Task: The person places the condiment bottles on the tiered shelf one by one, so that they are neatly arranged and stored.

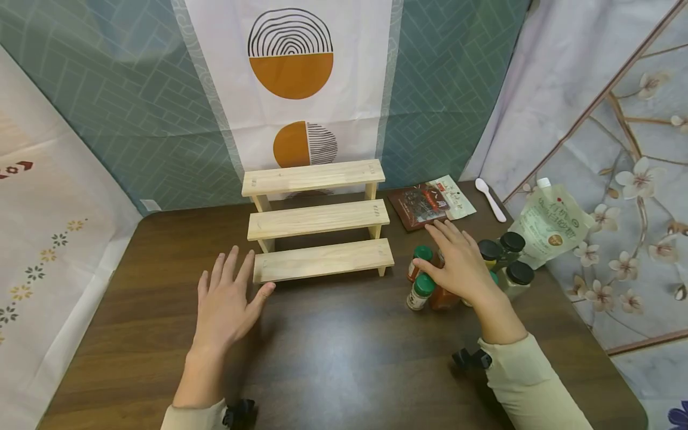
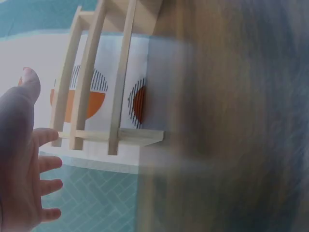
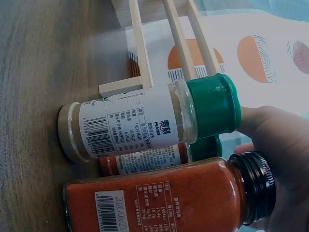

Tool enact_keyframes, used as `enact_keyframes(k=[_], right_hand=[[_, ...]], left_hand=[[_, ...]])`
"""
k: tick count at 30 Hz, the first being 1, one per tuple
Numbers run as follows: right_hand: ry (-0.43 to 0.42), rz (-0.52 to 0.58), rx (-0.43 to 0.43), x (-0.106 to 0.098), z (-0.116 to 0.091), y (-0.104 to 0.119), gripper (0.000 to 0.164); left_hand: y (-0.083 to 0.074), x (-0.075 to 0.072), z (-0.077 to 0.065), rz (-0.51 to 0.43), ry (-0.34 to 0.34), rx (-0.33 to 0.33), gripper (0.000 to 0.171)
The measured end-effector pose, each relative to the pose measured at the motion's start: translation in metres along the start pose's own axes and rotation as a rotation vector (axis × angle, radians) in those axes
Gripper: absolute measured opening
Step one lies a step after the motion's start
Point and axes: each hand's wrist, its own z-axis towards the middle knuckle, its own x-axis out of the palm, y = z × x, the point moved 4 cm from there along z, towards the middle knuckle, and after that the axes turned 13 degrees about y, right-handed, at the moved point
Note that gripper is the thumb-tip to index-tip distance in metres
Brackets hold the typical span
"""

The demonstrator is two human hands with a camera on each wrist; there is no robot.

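Note:
My left hand (image 1: 223, 307), fingers spread, hovers beside the left end of a three-step wooden rack (image 1: 322, 261); the left wrist view shows nothing in its palm. My right hand (image 1: 461, 267) reaches over a cluster of spice jars with its fingers extended, hiding part of them. Near its thumb stand two small green-capped jars, the front one (image 1: 419, 294) holding pale powder. A larger jar of red-orange powder (image 3: 154, 198) with a black lid (image 3: 253, 186) stands right under the hand. Several black-lidded jars (image 1: 517, 278) stand to the right of it.
A brown packet (image 1: 421, 206) lies behind the jars, right of the rack. Beyond it are a white spoon (image 1: 490, 200) and a pale green spouted pouch (image 1: 553, 227) leaning near the right wall cloth. Patterned cloth (image 1: 150, 119) hangs behind the brown table (image 1: 344, 358).

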Motion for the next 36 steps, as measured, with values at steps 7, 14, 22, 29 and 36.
enact_keyframes(k=[7,14,22,29,36], right_hand=[[0.04,0.0,-0.006,0.002,0.005,0.0,0.064],[0.022,0.001,-0.041,0.0,0.006,0.001,0.049],[0.038,-0.004,-0.053,0.001,0.007,0.001,0.049],[-0.056,0.005,-0.084,0.0,0.008,0.001,0.045],[-0.217,0.031,-0.179,-0.015,0.009,0.008,0.043]], left_hand=[[0.01,0.018,0.002,-0.248,-0.011,-0.033,0.073],[0.023,0.041,0.011,-0.546,-0.005,-0.189,0.063],[0.029,0.049,0.019,-0.663,-0.055,-0.325,0.049],[0.031,0.055,0.025,-0.851,-0.068,-0.322,0.048],[0.033,0.059,0.028,-0.981,-0.035,-0.344,0.049]])
